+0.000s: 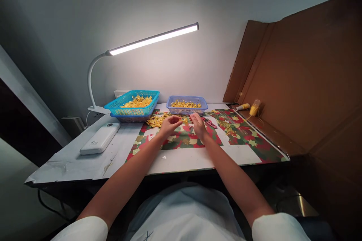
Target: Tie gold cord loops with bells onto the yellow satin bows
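Observation:
My left hand is closed in a pinch, thumb and fingers pointing right, with a small yellow ribbon-like piece at its fingertips. Facing it across a narrow gap, my right hand also pinches; what it holds, if anything, is too small to make out. Beside my left hand lies a loose pile of yellow ribbon-like pieces. Red-handled pliers or snips rest just right of my right hand. Farther right is a heap of thin gold-coloured strands.
A turquoise basket of yellow pieces sits at the back left, near a blue-purple basket. A lamp reaches overhead. At left lies a white power bank. Yellow-and-white bottles stand by the cardboard wall.

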A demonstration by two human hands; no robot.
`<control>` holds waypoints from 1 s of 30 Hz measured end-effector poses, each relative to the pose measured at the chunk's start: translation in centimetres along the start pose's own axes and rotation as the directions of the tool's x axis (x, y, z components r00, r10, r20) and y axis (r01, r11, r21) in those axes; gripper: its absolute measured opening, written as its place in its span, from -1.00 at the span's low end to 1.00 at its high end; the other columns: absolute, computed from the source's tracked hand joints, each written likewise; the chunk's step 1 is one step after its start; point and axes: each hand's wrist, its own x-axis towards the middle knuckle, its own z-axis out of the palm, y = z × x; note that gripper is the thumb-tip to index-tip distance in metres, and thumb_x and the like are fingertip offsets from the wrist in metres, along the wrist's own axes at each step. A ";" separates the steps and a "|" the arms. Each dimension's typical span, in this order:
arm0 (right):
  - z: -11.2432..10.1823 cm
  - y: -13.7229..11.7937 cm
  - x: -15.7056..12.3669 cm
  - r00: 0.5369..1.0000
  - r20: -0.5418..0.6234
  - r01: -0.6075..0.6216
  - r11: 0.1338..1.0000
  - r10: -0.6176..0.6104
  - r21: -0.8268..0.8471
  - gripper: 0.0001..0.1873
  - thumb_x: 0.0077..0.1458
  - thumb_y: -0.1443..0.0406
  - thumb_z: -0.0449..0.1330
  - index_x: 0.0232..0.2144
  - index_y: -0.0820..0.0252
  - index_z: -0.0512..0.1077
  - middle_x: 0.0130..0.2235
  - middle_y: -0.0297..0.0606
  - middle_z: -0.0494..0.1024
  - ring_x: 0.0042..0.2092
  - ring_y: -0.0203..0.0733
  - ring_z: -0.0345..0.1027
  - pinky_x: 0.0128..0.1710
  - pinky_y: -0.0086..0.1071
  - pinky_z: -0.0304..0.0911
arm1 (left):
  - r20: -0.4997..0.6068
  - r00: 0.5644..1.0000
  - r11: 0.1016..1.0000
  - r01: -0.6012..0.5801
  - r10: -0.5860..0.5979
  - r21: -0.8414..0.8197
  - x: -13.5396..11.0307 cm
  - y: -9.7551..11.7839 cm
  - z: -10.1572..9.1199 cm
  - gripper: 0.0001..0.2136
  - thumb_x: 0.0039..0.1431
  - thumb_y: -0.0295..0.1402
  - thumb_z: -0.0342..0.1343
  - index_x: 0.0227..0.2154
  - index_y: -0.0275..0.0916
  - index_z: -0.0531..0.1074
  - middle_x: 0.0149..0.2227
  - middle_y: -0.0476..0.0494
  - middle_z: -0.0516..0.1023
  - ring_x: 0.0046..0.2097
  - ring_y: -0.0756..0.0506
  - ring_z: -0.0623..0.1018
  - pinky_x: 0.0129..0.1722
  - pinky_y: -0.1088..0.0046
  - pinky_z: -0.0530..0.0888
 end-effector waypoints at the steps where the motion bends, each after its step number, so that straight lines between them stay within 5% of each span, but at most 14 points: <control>1: 0.0 -0.2 -0.1 0.999 0.031 -0.014 1.000 0.013 0.019 -0.76 0.17 0.22 -0.10 -0.50 0.13 0.21 -0.39 -0.31 0.28 -0.35 -0.24 0.18 -0.31 -0.38 0.17 | -0.014 1.000 1.000 0.006 -0.006 -0.008 0.1 0.0 0.0 -0.59 -0.34 -0.13 0.39 -0.43 -0.28 0.49 -0.49 -0.04 0.52 -0.42 -0.02 0.48 -0.40 0.46 0.40; 6: -0.2 -0.9 -0.5 0.993 0.118 -0.029 1.000 0.029 -0.006 -0.79 0.15 0.29 -0.12 -0.52 0.12 0.14 -0.46 -0.36 0.24 -0.39 -0.26 0.14 -0.35 -0.40 0.12 | -0.060 0.998 0.999 0.014 -0.017 -0.040 0.2 0.0 -0.2 -0.62 -0.36 -0.18 0.41 -0.46 -0.28 0.50 -0.50 -0.05 0.52 -0.42 -0.03 0.48 -0.39 0.44 0.39; 14: -0.2 -0.1 -0.1 0.984 0.135 0.140 0.969 -0.114 -0.204 -0.71 0.12 0.28 -0.04 -0.63 0.12 0.07 -0.50 -0.37 0.19 -0.42 -0.26 0.12 -0.36 -0.37 0.10 | -0.057 0.998 0.996 0.016 -0.021 -0.084 0.2 0.0 -0.1 -0.64 -0.40 -0.22 0.42 -0.52 -0.29 0.47 -0.54 -0.01 0.49 -0.46 0.01 0.45 -0.42 0.47 0.36; 20: -0.2 0.4 0.0 0.975 0.057 0.224 0.957 -0.217 -0.186 -0.67 0.09 0.27 0.03 -0.69 0.16 0.19 -0.33 -0.24 0.36 -0.28 -0.22 0.27 -0.24 -0.32 0.19 | -0.049 0.999 0.997 0.012 -0.016 -0.078 0.2 -0.1 0.1 -0.64 -0.43 -0.23 0.43 -0.56 -0.29 0.45 -0.56 0.00 0.48 -0.49 0.03 0.44 -0.44 0.50 0.35; 30: 0.0 0.5 0.0 0.981 0.085 0.187 0.973 -0.176 -0.138 -0.63 0.09 0.28 0.04 -0.73 0.15 0.17 -0.29 -0.19 0.42 -0.21 -0.18 0.33 -0.21 -0.31 0.23 | -0.037 0.998 0.999 -0.041 0.041 0.007 0.0 0.1 0.1 -0.67 -0.36 -0.18 0.41 -0.58 -0.27 0.44 -0.57 -0.02 0.49 -0.50 0.01 0.43 -0.48 0.49 0.35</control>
